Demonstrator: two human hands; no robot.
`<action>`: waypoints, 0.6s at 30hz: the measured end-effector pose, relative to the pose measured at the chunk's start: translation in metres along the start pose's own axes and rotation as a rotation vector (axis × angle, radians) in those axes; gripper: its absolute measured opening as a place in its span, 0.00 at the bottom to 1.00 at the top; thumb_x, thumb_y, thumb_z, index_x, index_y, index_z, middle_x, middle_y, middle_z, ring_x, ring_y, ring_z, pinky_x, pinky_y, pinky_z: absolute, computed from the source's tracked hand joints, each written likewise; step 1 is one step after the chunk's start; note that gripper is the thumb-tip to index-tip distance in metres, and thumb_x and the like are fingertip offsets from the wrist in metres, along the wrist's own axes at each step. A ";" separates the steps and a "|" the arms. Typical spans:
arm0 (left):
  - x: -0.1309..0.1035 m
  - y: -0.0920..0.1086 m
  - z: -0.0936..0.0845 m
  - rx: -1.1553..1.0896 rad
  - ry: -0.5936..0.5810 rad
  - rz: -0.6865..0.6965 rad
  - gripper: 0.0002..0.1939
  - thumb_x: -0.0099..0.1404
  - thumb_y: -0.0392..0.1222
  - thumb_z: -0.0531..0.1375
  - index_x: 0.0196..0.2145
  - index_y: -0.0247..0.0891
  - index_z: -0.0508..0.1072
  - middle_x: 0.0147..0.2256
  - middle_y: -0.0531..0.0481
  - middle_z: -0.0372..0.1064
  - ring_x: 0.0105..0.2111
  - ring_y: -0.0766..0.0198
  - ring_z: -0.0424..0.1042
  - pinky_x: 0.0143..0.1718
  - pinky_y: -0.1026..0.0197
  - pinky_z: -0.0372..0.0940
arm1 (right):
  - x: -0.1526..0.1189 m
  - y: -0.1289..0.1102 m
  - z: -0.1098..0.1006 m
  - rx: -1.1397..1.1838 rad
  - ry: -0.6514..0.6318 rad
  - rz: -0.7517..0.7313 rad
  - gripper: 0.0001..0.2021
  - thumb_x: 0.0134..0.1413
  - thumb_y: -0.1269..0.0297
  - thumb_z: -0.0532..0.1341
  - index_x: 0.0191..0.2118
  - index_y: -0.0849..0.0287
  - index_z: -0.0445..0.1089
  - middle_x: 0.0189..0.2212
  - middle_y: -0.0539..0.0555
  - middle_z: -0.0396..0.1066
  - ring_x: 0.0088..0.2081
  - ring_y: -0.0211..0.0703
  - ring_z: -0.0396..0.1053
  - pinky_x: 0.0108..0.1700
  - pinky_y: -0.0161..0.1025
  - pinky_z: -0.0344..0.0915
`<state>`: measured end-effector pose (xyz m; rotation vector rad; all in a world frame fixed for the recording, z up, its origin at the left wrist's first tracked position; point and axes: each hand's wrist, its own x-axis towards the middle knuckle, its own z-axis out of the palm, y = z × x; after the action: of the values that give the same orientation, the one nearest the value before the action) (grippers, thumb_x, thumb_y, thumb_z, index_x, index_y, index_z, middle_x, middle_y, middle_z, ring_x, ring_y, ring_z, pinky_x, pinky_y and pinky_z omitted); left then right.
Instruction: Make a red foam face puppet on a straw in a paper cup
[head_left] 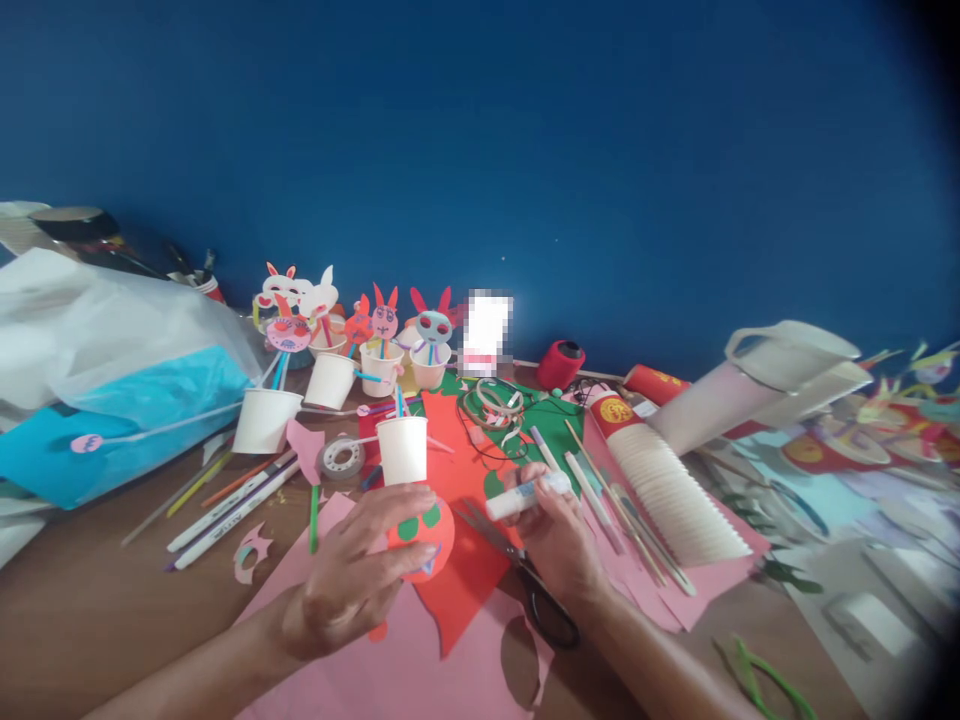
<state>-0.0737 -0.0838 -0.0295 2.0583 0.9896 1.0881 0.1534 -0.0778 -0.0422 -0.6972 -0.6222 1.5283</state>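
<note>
My left hand (pixel 364 560) grips a round orange paper face (pixel 442 525) with green eyes and a small blue mark, its fingers and thumb lying across the front. In my right hand (pixel 559 535) is a white glue stick (pixel 517 497) with faint blue print, held tilted just right of the face. Dark-handled scissors (pixel 544 600) lie beneath the right hand, blades toward the face. Under both hands are a torn-edged red paper sheet (pixel 472 600) and pink paper (pixel 345 670). A white paper cup (pixel 403 450) with blue sticks in it stands just behind my left hand.
Behind, several cups hold animal-face puppets (pixel 385 320). Markers (pixel 232 520) and a tape roll (pixel 342 456) lie left, near a plastic bag (pixel 112 330). To the right are stacked paper cups (pixel 675 480), a white jug (pixel 750 385) and green-handled scissors (pixel 761 680). A blue wall (pixel 480 150) rises behind.
</note>
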 end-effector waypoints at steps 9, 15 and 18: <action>0.009 0.008 0.003 0.120 0.033 0.226 0.17 0.54 0.27 0.54 0.37 0.43 0.74 0.40 0.42 0.70 0.42 0.56 0.68 0.43 0.54 0.61 | -0.001 0.002 0.002 -0.012 0.002 0.021 0.05 0.49 0.64 0.60 0.31 0.58 0.64 0.27 0.47 0.63 0.23 0.32 0.61 0.27 0.30 0.61; 0.012 0.008 0.021 -0.220 -0.041 -0.239 0.07 0.58 0.33 0.55 0.32 0.38 0.73 0.30 0.47 0.69 0.31 0.62 0.68 0.33 0.62 0.62 | -0.004 -0.002 0.003 -0.142 -0.038 -0.032 0.06 0.48 0.65 0.62 0.32 0.58 0.65 0.26 0.48 0.65 0.24 0.33 0.62 0.29 0.31 0.61; 0.015 0.007 0.029 -0.565 -0.128 -0.635 0.06 0.56 0.39 0.58 0.31 0.35 0.72 0.27 0.48 0.70 0.27 0.64 0.68 0.29 0.64 0.61 | -0.008 -0.008 0.005 -0.327 -0.077 -0.083 0.07 0.46 0.65 0.63 0.34 0.58 0.66 0.29 0.50 0.67 0.28 0.36 0.64 0.32 0.34 0.63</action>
<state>-0.0405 -0.0803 -0.0325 1.2193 1.0214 0.7634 0.1547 -0.0851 -0.0324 -0.8505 -0.9618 1.3953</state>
